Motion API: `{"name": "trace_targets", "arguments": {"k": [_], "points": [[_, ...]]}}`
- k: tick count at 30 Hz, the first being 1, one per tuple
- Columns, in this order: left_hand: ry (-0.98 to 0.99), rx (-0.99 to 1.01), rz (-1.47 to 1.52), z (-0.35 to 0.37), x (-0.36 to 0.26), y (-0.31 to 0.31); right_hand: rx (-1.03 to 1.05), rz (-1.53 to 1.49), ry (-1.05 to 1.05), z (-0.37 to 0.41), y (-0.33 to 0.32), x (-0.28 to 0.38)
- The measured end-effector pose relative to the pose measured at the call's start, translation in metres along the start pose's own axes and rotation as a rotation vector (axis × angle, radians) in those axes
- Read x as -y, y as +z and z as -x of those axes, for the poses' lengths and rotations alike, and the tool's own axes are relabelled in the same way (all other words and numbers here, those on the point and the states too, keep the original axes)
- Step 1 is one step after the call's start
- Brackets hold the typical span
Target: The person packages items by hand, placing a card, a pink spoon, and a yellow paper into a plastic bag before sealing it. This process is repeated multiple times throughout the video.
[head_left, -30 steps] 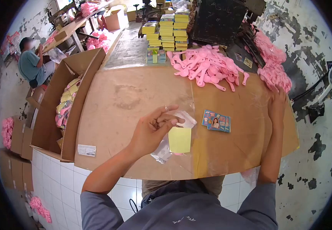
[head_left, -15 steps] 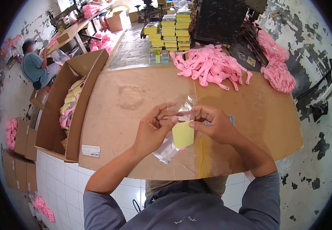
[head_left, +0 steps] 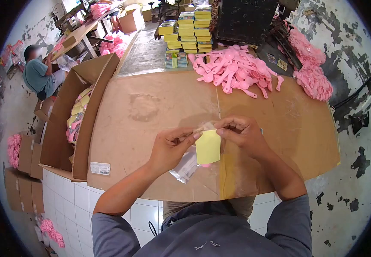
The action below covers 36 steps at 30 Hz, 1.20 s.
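Observation:
My left hand [head_left: 174,145] is closed in a pinch at the upper left corner of a yellow card [head_left: 208,147], on the mouth of a clear plastic bag [head_left: 209,125]. At the card's upper right corner, my right hand [head_left: 242,133] pinches the bag's other side. The card hangs between both hands over the cardboard-covered table [head_left: 147,145]. A bit of pink plastic [head_left: 206,165] peeks out under its lower edge. Beside my left wrist lies more clear plastic packaging [head_left: 184,168]. Something small and blue shows just behind my right hand, mostly hidden.
A heap of pink scoops [head_left: 234,68] lies at the table's back, near stacks of yellow-edged cards [head_left: 188,32]. To the left stands a long open carton [head_left: 92,128] holding filled packets [head_left: 79,112]. Farther left a person [head_left: 40,73] sits near a bench.
The bag's mouth has come down between my fingers, and the card hangs straighter. My right hand has shifted slightly right, covering more of the blue item behind it.

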<state>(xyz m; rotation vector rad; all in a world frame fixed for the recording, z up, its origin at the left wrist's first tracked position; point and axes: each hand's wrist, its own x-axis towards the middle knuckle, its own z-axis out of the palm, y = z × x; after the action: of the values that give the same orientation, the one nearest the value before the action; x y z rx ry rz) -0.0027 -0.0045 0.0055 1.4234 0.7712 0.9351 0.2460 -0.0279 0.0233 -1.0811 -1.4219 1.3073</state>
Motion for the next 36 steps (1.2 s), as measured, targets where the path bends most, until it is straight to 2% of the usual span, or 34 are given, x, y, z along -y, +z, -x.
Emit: {"name": "trace_targets", "arguments": {"k": [4, 13, 16, 18, 21, 27, 33, 36], "points": [[0.046, 0.006, -0.042, 0.0, 0.003, -0.001, 0.018, 0.087, -0.075, 0.001, -0.003, 0.001], [0.03, 0.062, 0.079, -0.002, 0.008, -0.014, 0.119, 0.118, -0.113, 0.0, -0.016, 0.009], [-0.052, 0.051, 0.185, -0.003, 0.006, -0.009, 0.115, 0.149, -0.131, 0.002, -0.014, 0.011], [-0.071, 0.038, 0.123, -0.004, 0.002, -0.005, 0.101, 0.235, -0.202, -0.001, -0.013, 0.004], [-0.072, 0.04, 0.067, -0.005, 0.003, -0.004, 0.092, 0.288, -0.152, 0.0, -0.013, 0.006], [-0.061, 0.074, 0.027, -0.006, 0.008, -0.006, 0.08, 0.168, -0.094, -0.001, -0.014, -0.003], [-0.061, 0.055, 0.072, -0.007, 0.008, -0.005, 0.184, 0.0, -0.017, 0.001, -0.006, 0.001], [-0.055, 0.035, 0.09, -0.007, 0.008, -0.005, 0.259, 0.092, -0.005, 0.003, -0.004, 0.006]]}}
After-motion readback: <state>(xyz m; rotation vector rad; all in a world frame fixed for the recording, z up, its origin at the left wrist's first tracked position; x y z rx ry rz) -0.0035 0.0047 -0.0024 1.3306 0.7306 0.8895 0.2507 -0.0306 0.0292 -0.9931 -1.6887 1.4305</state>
